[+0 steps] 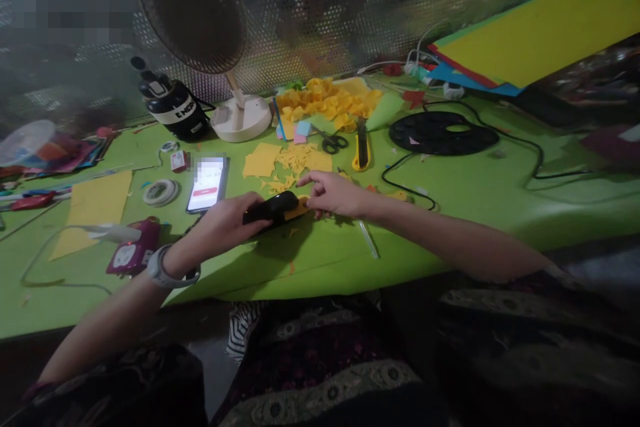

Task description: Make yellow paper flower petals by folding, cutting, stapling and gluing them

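My left hand (231, 223) is closed around a black stapler-like tool (273, 208), low over the green table. A small yellow paper piece (299, 208) sits at the tool's front end. My right hand (327, 193) is beside it, thumb and fingers bent together at the yellow piece, one finger pointing out to the left. Just beyond the hands lie small yellow paper scraps (295, 159) and a yellow sheet (261, 160). Farther back is a heap of curled yellow paper pieces (330, 101).
Behind stand a fan (241, 119) and a black bottle (177, 110). Scissors (334, 142), a yellow cutter (361, 150) and a black palette (443, 135) lie beyond my right hand. A phone (206, 185), tape roll (161, 193) and purple glue gun (135, 247) are at left.
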`<move>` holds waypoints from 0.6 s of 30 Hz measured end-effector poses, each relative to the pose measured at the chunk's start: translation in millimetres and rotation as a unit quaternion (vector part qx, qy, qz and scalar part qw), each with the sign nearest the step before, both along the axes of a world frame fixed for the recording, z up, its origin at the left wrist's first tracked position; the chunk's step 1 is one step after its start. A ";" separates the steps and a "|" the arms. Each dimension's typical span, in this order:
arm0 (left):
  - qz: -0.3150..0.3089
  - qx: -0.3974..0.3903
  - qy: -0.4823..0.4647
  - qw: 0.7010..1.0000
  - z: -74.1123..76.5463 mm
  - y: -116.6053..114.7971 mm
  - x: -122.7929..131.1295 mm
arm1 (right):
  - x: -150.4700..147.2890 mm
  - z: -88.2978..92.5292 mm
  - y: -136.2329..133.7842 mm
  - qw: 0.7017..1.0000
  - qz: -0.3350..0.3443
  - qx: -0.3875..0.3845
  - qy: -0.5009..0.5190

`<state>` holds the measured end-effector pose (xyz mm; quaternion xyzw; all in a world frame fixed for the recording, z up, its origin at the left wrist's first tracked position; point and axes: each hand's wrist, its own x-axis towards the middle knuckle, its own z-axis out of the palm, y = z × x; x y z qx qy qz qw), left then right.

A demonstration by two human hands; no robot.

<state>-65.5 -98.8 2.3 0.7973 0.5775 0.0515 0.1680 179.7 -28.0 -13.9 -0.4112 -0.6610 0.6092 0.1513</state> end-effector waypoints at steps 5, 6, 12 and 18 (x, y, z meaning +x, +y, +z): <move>-0.017 -0.005 0.013 1.000 -10.2 0.6 -3.3 | -2.9 -0.9 -4.6 1.000 0.005 -0.006 -0.018; -0.016 -0.007 0.014 1.000 -11.4 0.8 -4.2 | -3.9 -2.3 -4.9 1.000 0.005 -0.007 -0.021; -0.018 -0.001 0.008 1.000 -14.6 2.4 -9.8 | -8.0 -11.8 -2.6 1.000 -0.004 -0.014 -0.024; -0.028 0.010 0.002 1.000 -17.0 5.4 -14.1 | -12.8 -12.7 -3.2 1.000 -0.007 -0.022 -0.016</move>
